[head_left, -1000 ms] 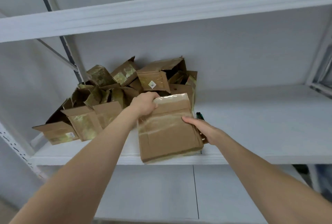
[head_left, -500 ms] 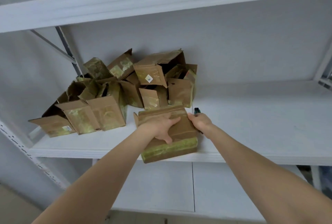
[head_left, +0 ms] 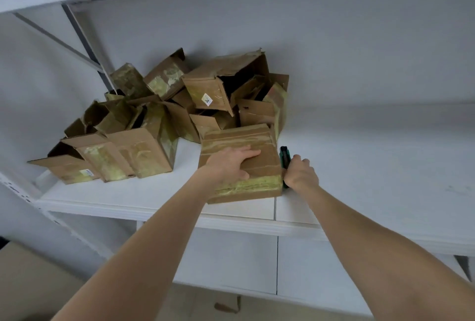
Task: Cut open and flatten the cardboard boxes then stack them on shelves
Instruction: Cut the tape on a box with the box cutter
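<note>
Your R hand (head_left: 300,174) hides most of the green-black cutter (head_left: 284,154). Only its tip shows, w/ fingers curled round it, just right of the taped cardboard box (head_left: 239,136). Box lies at the white shelf (head_left: 372,166) front, by the pile of opened boxes (head_left: 154,120). L hand (head_left: 231,163) is flat on top, fingers straight. Half a sec ago R hand held the box edge.

Box (head_left: 236,138) now lies flat; right hand (head_left: 300,174) grips cutter (head_left: 284,153).

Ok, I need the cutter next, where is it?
In the head view the green cutter sits just right of the taped box on the shelf, its lower end gripped by the right hand.
</note>
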Demonstrator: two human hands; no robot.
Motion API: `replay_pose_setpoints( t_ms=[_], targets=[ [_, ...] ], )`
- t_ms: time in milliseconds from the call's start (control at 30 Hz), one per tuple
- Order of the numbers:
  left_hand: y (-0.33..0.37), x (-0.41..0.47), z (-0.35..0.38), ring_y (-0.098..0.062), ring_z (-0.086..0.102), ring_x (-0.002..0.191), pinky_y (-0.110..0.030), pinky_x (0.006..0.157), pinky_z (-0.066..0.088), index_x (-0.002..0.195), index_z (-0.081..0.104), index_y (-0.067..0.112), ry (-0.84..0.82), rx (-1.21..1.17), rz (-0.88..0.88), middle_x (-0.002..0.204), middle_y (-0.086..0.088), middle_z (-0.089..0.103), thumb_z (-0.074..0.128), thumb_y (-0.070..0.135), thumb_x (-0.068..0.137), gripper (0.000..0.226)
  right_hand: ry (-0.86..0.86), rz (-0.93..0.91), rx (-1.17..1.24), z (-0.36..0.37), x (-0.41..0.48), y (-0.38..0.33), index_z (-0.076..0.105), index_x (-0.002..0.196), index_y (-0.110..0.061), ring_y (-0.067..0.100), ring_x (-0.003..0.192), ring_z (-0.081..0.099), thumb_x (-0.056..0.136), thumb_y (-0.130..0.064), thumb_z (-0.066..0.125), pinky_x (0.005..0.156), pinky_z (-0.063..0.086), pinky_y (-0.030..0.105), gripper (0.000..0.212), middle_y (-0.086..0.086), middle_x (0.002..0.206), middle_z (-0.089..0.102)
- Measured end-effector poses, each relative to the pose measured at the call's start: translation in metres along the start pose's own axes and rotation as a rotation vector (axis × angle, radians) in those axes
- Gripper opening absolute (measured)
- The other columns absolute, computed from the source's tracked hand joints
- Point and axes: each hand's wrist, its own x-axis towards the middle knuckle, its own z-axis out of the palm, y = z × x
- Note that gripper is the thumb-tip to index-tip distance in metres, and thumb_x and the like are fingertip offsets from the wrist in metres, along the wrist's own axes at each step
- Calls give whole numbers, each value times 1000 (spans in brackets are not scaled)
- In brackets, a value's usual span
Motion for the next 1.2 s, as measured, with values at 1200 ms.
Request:
replay_pose_setpoints(
  t_ms=[1200],
  targets=[
    [64, -55, -6, -22, 69, 95, -35, 83, 55, 123, 60, 2, 237, -1629, -32, 111, -13, 69, 37, 23, 106, 35, -197, -226, 1280, -46, -149, -15, 55, 90, -10, 8, 42, 40, 95, -38, 59, 40, 30, 20, 29, 1, 60, 55]
  ],
)
